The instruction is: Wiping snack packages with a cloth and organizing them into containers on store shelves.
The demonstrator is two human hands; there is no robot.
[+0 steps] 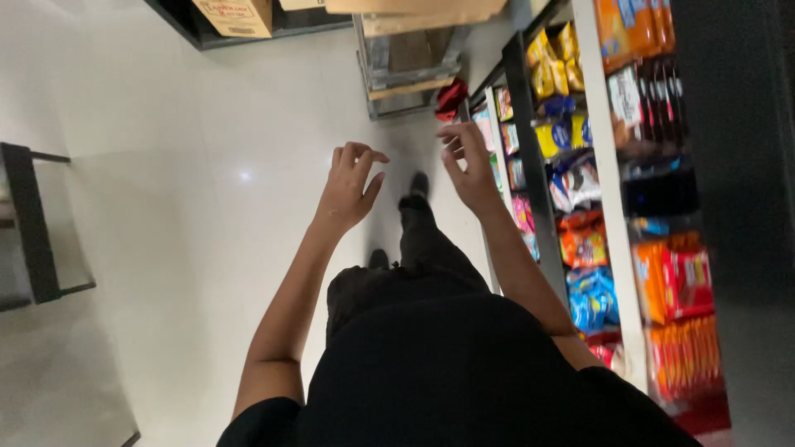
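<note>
Both hands raised empty beside snack shelving

Left hand (349, 186): lifted over pale tiled floor (199, 215), fingers spread and curled, holding nothing, touching nothing
Right hand (468, 165): raised just beside the shelf unit (530, 165) at right, fingers loosely bent, empty; nearest goods the small packets (507, 136) on the shelf end, contact not discernible
Shelf stock, right side: yellow bags (551, 62) far, blue bags (592, 298) and orange-red packs (675, 281) nearer
Far centre: metal cart (406, 79) with red item (451, 98) beside it
Far left: cardboard box (236, 16) on a low rack
Near left: dark frame (33, 223) standing on the floor
Near centre: black clothing, dark shoes on the floor
</note>
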